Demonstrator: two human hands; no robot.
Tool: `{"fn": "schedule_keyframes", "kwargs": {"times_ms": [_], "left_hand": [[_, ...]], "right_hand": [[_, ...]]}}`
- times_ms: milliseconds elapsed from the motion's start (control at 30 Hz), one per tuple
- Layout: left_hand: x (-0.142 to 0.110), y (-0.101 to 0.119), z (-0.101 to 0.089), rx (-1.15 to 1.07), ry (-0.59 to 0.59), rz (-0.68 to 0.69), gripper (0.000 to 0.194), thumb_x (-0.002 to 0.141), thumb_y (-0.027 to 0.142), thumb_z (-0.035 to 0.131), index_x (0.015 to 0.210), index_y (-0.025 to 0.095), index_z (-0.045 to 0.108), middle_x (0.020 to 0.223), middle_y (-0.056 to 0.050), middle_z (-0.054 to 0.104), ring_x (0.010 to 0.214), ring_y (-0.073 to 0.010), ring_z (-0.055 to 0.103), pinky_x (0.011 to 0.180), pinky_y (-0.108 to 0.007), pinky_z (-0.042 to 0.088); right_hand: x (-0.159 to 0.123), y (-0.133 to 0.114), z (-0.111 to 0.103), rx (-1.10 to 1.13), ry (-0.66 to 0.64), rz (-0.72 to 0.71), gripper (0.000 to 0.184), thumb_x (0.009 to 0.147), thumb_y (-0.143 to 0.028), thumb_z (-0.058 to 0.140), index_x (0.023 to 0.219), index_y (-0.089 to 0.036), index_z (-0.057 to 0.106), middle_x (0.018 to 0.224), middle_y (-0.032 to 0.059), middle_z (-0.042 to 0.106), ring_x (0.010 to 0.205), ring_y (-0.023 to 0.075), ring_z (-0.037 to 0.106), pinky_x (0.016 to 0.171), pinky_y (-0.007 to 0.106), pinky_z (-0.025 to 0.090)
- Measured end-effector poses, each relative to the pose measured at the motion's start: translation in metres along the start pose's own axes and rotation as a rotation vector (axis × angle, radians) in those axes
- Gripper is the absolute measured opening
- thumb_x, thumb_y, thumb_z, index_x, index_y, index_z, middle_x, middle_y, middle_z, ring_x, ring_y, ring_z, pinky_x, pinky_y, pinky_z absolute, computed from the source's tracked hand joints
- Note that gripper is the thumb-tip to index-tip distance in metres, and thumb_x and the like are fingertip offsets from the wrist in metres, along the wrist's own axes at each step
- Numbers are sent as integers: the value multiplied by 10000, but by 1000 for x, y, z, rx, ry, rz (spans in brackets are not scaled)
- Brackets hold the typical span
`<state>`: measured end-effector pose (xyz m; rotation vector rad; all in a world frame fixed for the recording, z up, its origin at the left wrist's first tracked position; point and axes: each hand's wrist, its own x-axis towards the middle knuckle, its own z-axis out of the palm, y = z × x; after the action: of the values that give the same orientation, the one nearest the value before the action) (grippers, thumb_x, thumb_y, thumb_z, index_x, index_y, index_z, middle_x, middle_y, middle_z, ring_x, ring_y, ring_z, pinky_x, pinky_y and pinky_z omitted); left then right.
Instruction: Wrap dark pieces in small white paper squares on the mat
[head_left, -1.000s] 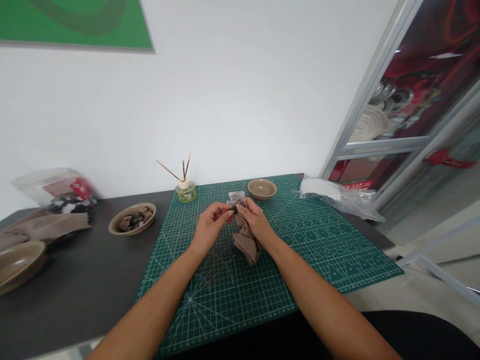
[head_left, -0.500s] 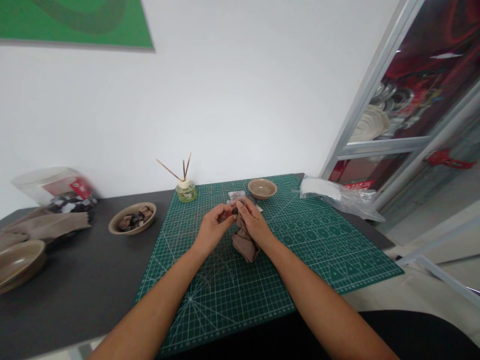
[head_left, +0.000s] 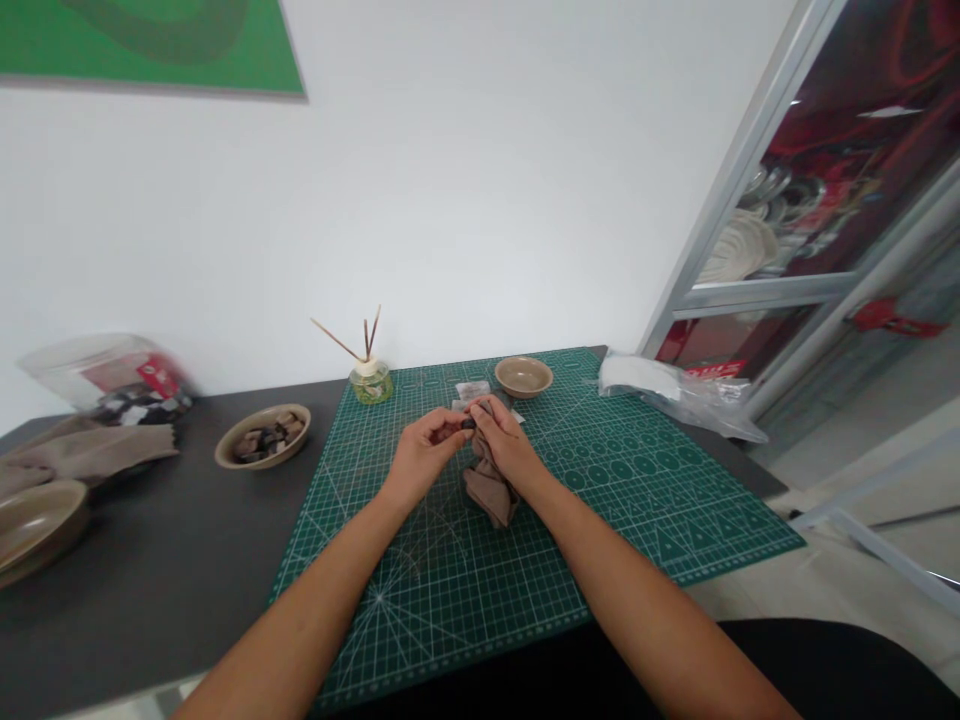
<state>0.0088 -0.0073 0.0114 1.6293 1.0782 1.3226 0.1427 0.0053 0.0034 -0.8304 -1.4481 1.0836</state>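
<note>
Over the middle of the green cutting mat (head_left: 615, 490), my left hand (head_left: 421, 462) and my right hand (head_left: 506, 444) meet fingertip to fingertip. Both pinch the top of a bunched brown cloth (head_left: 491, 492), which hangs down below my right hand onto the mat. A small dark item sits between the fingertips; I cannot make out what it is. Just behind my hands lies a small clear packet (head_left: 472, 390).
A tan bowl (head_left: 524, 376) and a reed diffuser (head_left: 370, 380) stand at the mat's far edge. On the dark table (head_left: 165, 570) at left are a bowl of brown pieces (head_left: 262, 436), folded brown cloth (head_left: 90, 452), a plastic jar (head_left: 112, 372), stacked plates (head_left: 37, 525). Plastic bag (head_left: 675, 392) at right.
My hands have closed in a little tighter on the cloth's top; the cloth has bunched slightly. Nothing else has moved.
</note>
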Motion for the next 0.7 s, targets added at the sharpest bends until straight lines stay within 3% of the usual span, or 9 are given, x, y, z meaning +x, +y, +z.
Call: {"fn": "schedule_keyframes", "kwargs": {"times_ms": [133,300,433,533,600,700], "left_hand": [[2,-3,0,-100,35,-44,199,665,300,690,812,165,687,752,-15,672,685,-142,597,671,-261,486],[5,-9,-5,-174,76,-86,198,661,305,710,811,177,691,769,-6,677,708,-129,596,710,-252,472],[6,-11,-5,-250,19,-95,165,638,268,725,772,176,694,915,-24,687,872,-154,601,809,-264,455],[6,-12,-4,-266,-16,-136,180,631,282,730,764,166,695,871,-32,694,832,-163,608,787,-278,460],[7,-14,-5,-251,15,-153,204,630,299,732,774,159,696,792,-24,690,759,-154,605,746,-273,461],[10,-18,-11,-245,156,-135,223,630,317,729,780,157,690,766,-13,686,734,-142,597,738,-260,454]], "right_hand": [[3,11,-4,-69,91,18,273,872,-431,360,791,-218,511,799,5,525,823,165,495,810,294,390],[10,24,-13,-43,178,104,168,834,-328,364,853,-204,476,820,8,508,833,175,495,812,317,392],[10,19,-11,-56,109,152,198,830,-337,370,900,-192,483,862,17,531,857,177,502,825,313,388],[7,11,-8,-66,53,153,230,843,-372,380,920,-189,496,904,23,547,900,174,505,858,306,375],[6,8,-7,-62,39,155,272,852,-430,386,921,-191,497,905,24,550,902,173,507,852,306,378],[4,6,-7,-64,2,156,321,828,-492,439,950,-198,480,863,20,557,848,174,524,784,312,401]]}}
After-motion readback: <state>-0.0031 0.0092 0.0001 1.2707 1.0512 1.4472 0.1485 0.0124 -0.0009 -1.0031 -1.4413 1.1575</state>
